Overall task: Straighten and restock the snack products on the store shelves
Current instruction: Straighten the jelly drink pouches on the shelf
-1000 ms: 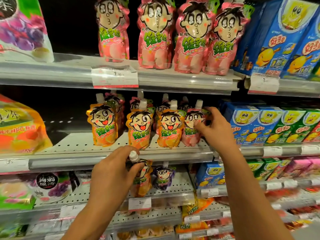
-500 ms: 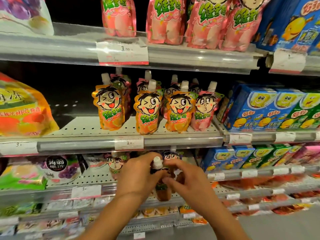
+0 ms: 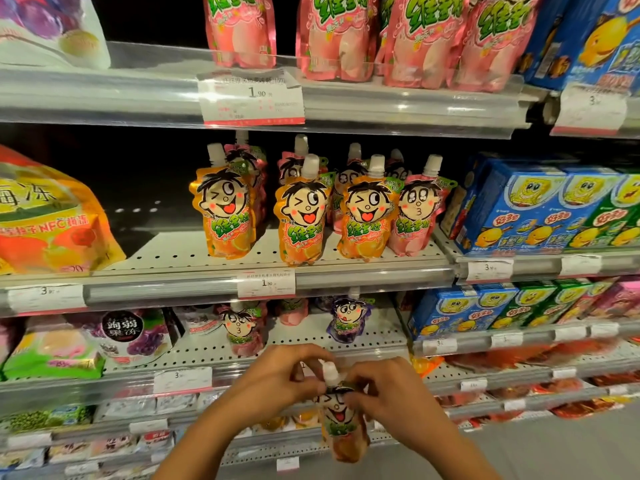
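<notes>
Both your left hand [image 3: 277,375] and right hand [image 3: 388,393] pinch the orange pouch [image 3: 341,427], lower centre; soft, light, slippery foil — grip near the stiff spout.

Store shelves in tiers, each edged by a clear rail with price tags. Top shelf [image 3: 138,95]: pink pouches [image 3: 332,39] beside blue cartons [image 3: 588,36]. Middle shelf [image 3: 173,252], perforated: three orange spouted pouches [image 3: 299,220] and one pink pouch [image 3: 414,216] upright in front, an orange bag [image 3: 45,216] at left, boxes [image 3: 540,209] at right. Lower shelf [image 3: 374,336]: a purple pouch [image 3: 348,322].
</notes>
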Demonstrator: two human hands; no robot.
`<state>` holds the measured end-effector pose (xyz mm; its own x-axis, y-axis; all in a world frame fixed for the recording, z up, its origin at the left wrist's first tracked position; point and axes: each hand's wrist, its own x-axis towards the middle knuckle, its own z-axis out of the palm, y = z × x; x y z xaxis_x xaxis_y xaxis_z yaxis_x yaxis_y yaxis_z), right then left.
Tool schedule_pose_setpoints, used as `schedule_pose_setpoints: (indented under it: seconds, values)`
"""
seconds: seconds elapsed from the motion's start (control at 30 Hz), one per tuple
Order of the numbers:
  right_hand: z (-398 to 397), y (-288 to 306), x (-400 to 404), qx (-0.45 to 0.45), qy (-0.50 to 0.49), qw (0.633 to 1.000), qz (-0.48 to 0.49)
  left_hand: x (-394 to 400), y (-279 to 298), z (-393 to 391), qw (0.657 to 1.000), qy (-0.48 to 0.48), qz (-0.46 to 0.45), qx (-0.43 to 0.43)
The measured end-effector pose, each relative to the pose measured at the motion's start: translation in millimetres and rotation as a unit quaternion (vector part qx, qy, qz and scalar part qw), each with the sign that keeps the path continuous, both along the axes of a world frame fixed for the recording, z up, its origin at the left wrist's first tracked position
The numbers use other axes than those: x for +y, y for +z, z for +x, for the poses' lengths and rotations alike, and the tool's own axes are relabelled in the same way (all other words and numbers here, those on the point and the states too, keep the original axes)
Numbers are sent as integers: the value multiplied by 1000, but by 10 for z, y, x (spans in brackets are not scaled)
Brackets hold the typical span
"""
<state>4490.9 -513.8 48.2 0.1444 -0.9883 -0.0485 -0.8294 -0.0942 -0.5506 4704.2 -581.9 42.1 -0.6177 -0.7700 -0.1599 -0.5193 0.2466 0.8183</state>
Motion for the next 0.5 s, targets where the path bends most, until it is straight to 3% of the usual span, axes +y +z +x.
schedule_pose_setpoints:
  seconds: [0.07, 0.23, 0.5]
  values:
    - [-89, 2, 5, 1, -26, 1000, -12, -73, -29, 61, 999, 29, -19, 19]
    - [-287, 12, -1, -68, -113, 990, -52, -319, -170, -45, 963, 192, -178, -57]
    - [-409, 2, 57, -151, -166, 971, -82, -595, -120, -429, 925, 258, -231, -155]
